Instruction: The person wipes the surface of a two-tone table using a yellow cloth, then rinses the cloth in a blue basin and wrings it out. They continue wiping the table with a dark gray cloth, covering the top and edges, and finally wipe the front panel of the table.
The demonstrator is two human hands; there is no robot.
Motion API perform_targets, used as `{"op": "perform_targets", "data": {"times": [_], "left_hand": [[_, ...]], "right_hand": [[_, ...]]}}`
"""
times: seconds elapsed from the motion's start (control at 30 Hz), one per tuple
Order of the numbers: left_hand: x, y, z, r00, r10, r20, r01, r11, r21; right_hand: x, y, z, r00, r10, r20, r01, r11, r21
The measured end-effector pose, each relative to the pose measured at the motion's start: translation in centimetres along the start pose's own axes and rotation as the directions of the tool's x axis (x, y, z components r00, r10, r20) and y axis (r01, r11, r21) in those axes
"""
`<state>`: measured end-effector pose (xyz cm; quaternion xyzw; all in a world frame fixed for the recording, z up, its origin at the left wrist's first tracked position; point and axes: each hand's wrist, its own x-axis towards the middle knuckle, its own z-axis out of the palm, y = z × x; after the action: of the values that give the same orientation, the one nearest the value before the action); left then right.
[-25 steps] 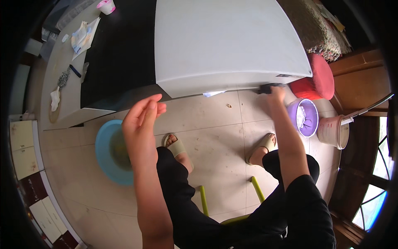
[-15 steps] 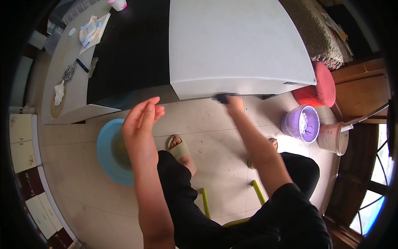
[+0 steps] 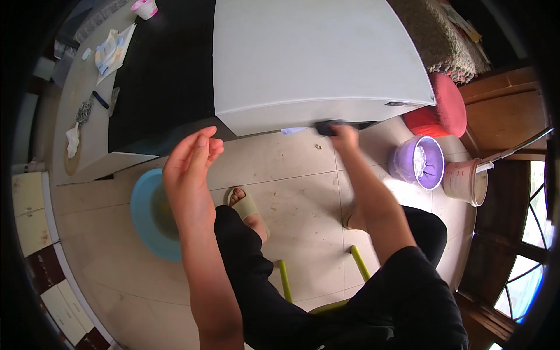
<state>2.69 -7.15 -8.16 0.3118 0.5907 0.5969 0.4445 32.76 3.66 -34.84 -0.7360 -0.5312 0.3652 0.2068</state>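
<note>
My right hand (image 3: 346, 138) is closed on a dark cloth-like piece (image 3: 330, 127), held against the lower front edge of the table's light grey section (image 3: 315, 64). Motion blur hides its exact kind. Beside it, under that edge, a pale bluish-white patch (image 3: 296, 130) shows. My left hand (image 3: 195, 156) is raised with nothing in it, its fingers loosely stretched and slightly curved. It hovers near the front of the table's black section (image 3: 166, 76), above the rim of a light blue basin (image 3: 142, 224) on the floor.
At the right stand a purple lined bucket (image 3: 398, 160), a pale pink bucket (image 3: 461, 181) and a red stool (image 3: 448, 105). A paper cup (image 3: 144, 8), a tissue packet (image 3: 111, 52), a dark-handled steel-wool scrubber (image 3: 85, 111) and a crumpled tissue (image 3: 72, 141) lie on the table.
My right hand has moved right along the table front with the dark cloth-like piece. The pale patch now shows beside it. My left hand keeps nearly the same pose; the view has shifted slightly.
</note>
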Motion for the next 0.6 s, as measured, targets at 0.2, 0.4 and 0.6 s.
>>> {"op": "perform_targets", "data": {"times": [0.2, 0.4, 0.6], "left_hand": [[0.0, -0.3, -1.0, 0.998, -0.017, 0.056, 0.017, 1.0, -0.003], [0.1, -0.5, -0.4, 0.998, -0.034, 0.061, 0.032, 0.999, 0.024], [0.2, -1.1, 1.2, 0.997, -0.051, 0.065, 0.047, 0.997, 0.066]], "right_hand": [[4.6, 4.7, -13.3, 0.83, 0.506, -0.235, 0.079, 0.311, 0.947], [3.0, 5.0, 1.3, 0.991, -0.103, -0.089, 0.067, 0.937, -0.343], [-4.7, -10.5, 13.6, 0.892, 0.248, 0.378, -0.28, -0.355, 0.892]]}}
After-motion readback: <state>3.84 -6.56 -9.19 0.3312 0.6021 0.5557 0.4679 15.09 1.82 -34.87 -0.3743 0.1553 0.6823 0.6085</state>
